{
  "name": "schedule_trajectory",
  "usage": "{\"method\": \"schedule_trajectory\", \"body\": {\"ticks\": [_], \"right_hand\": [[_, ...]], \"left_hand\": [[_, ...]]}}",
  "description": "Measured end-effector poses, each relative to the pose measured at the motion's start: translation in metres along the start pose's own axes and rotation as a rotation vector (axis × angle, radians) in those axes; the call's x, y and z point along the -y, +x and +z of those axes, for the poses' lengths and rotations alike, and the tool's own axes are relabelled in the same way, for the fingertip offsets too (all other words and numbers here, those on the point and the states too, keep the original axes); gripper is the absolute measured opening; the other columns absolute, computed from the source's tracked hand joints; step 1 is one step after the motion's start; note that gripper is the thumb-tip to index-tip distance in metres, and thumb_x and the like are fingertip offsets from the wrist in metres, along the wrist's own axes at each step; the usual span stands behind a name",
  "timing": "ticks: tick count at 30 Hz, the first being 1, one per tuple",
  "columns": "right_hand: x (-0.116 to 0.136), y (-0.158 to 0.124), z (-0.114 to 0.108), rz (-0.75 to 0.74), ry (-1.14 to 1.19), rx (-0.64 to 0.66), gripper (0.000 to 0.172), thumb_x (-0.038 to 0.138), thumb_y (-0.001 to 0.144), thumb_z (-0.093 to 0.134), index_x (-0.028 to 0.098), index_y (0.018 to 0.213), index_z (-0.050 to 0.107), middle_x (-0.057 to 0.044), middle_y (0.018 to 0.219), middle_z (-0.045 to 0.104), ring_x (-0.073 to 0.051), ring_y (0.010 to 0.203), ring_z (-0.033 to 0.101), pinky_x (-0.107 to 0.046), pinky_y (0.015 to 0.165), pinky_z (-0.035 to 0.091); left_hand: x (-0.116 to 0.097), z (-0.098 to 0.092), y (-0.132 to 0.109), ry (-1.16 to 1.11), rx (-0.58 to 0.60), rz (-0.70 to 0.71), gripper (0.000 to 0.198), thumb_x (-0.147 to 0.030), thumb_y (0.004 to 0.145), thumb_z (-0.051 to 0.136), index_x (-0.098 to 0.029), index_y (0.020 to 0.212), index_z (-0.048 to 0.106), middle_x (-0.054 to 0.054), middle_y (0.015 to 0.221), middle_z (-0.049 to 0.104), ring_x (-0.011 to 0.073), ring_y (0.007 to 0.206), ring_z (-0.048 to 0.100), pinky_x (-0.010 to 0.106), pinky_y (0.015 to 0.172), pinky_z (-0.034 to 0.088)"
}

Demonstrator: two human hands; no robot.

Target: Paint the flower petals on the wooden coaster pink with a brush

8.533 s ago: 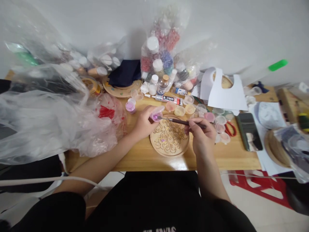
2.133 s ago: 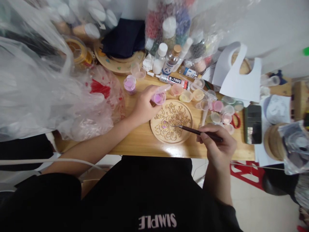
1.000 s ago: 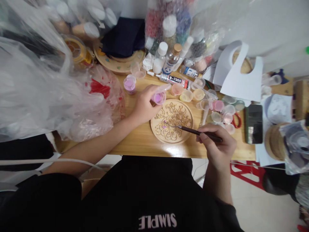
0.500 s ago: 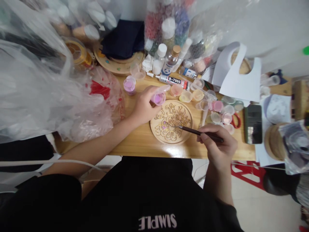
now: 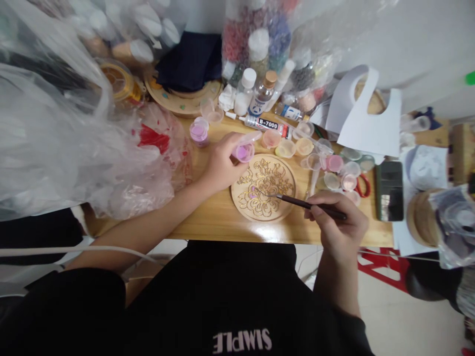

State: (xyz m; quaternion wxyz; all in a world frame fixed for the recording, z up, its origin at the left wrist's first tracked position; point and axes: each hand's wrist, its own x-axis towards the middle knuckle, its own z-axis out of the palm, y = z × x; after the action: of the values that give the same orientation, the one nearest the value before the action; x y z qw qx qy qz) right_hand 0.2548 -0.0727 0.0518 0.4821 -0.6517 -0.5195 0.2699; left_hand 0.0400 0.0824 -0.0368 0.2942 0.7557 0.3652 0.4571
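Note:
A round wooden disc (image 5: 264, 188) with a gold flower outline lies on the wooden table (image 5: 222, 217) in front of me. My left hand (image 5: 222, 163) is closed around a small open pot of pink-purple paint (image 5: 244, 152), held at the disc's upper left edge. My right hand (image 5: 337, 225) pinches a thin dark paintbrush (image 5: 308, 203), and the brush tip rests on the middle of the flower. A few small purple spots show on the disc's left part.
Several small paint pots (image 5: 326, 168) sit right of the disc, a B-7000 glue tube (image 5: 265, 123) and bottles (image 5: 247, 91) behind it. Crumpled plastic bags (image 5: 74, 148) fill the left. A phone (image 5: 389, 190), red scissors (image 5: 361, 185) and white paper (image 5: 365, 123) lie at the right.
Since the oldest frame my right hand has moved the brush from the paint pot down onto the disc. In the last second the hands have barely shifted.

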Motion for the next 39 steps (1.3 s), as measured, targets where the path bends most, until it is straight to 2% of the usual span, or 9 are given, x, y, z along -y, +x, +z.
{"method": "schedule_trajectory", "body": {"ticks": [4, 10, 14, 17, 20, 23, 27, 34, 39], "right_hand": [[-0.004, 0.001, 0.003, 0.033, 0.101, -0.054, 0.008, 0.017, 0.081, 0.072, 0.023, 0.082, 0.075, 0.002, 0.067, 0.068, -0.014, 0.052, 0.062, -0.027, 0.048, 0.049], [-0.008, 0.013, 0.009, 0.101, 0.355, -0.221, 0.01, 0.013, 0.073, 0.07, 0.021, 0.071, 0.075, 0.004, 0.052, 0.06, -0.012, 0.042, 0.056, -0.023, 0.039, 0.041], [-0.005, 0.026, 0.016, 0.086, 0.467, -0.235, 0.006, 0.019, 0.076, 0.07, 0.022, 0.072, 0.073, 0.003, 0.054, 0.061, -0.012, 0.042, 0.057, -0.021, 0.036, 0.039], [-0.002, 0.035, 0.028, 0.058, 0.433, -0.243, 0.003, 0.023, 0.08, 0.072, 0.023, 0.077, 0.073, 0.004, 0.056, 0.063, -0.012, 0.043, 0.057, -0.022, 0.038, 0.042], [0.003, 0.04, 0.04, 0.018, 0.301, -0.184, 0.003, 0.025, 0.083, 0.073, 0.023, 0.081, 0.074, 0.003, 0.059, 0.065, -0.012, 0.048, 0.06, -0.023, 0.044, 0.047], [0.009, 0.044, 0.048, -0.026, 0.174, -0.118, 0.007, 0.028, 0.086, 0.073, 0.022, 0.082, 0.074, 0.002, 0.062, 0.067, -0.012, 0.052, 0.061, -0.024, 0.047, 0.048], [0.014, 0.048, 0.052, -0.061, 0.09, -0.106, 0.015, 0.032, 0.089, 0.072, 0.021, 0.078, 0.072, 0.002, 0.061, 0.066, -0.011, 0.052, 0.06, -0.023, 0.049, 0.048], [0.003, 0.058, 0.058, 0.125, 0.313, -0.11, 0.038, 0.053, 0.084, 0.077, 0.021, 0.067, 0.066, 0.003, 0.049, 0.061, -0.011, 0.039, 0.052, -0.023, 0.038, 0.041], [-0.006, 0.062, 0.062, 0.287, 0.491, -0.119, 0.035, 0.051, 0.075, 0.083, 0.022, 0.065, 0.066, 0.004, 0.049, 0.061, -0.01, 0.036, 0.048, -0.024, 0.037, 0.04]], "left_hand": [[0.0, 0.0, 0.0, 0.022, -0.011, 0.011, 0.046, -0.002, 0.074, 0.066, -0.017, 0.117, 0.062, 0.006, 0.109, 0.073, 0.0208, 0.102, 0.071, 0.036, 0.09, 0.06], [-0.005, -0.002, 0.002, 0.016, -0.04, 0.042, 0.041, -0.002, 0.072, 0.067, -0.015, 0.111, 0.064, 0.005, 0.103, 0.073, 0.0199, 0.096, 0.072, 0.033, 0.084, 0.061], [-0.01, -0.002, 0.003, 0.02, -0.033, -0.011, 0.033, -0.002, 0.073, 0.068, -0.017, 0.102, 0.065, 0.003, 0.096, 0.073, 0.0182, 0.089, 0.071, 0.029, 0.078, 0.06], [-0.012, -0.003, 0.004, -0.003, -0.024, -0.029, 0.029, -0.004, 0.074, 0.069, -0.018, 0.099, 0.065, 0.003, 0.094, 0.074, 0.0182, 0.086, 0.07, 0.029, 0.075, 0.059], [-0.012, -0.003, 0.004, -0.02, -0.014, -0.032, 0.025, -0.005, 0.075, 0.067, -0.019, 0.096, 0.065, 0.002, 0.091, 0.072, 0.018, 0.083, 0.069, 0.029, 0.073, 0.059], [-0.012, -0.004, 0.005, -0.013, -0.011, -0.015, 0.024, -0.004, 0.074, 0.067, -0.02, 0.093, 0.064, 0.001, 0.088, 0.071, 0.0178, 0.082, 0.068, 0.029, 0.073, 0.058], [-0.013, -0.004, 0.006, -0.036, -0.021, 0.034, 0.021, -0.004, 0.077, 0.066, -0.02, 0.091, 0.064, 0.001, 0.086, 0.069, 0.0174, 0.08, 0.067, 0.029, 0.071, 0.057], [-0.014, -0.005, 0.006, -0.019, 0.001, 0.047, 0.025, -0.001, 0.076, 0.067, -0.02, 0.091, 0.063, 0.001, 0.088, 0.07, 0.0181, 0.082, 0.068, 0.03, 0.073, 0.058], [-0.014, -0.005, 0.005, -0.005, -0.004, 0.05, 0.025, -0.003, 0.076, 0.07, -0.02, 0.092, 0.063, 0.001, 0.089, 0.07, 0.0176, 0.083, 0.068, 0.029, 0.073, 0.058]]}}
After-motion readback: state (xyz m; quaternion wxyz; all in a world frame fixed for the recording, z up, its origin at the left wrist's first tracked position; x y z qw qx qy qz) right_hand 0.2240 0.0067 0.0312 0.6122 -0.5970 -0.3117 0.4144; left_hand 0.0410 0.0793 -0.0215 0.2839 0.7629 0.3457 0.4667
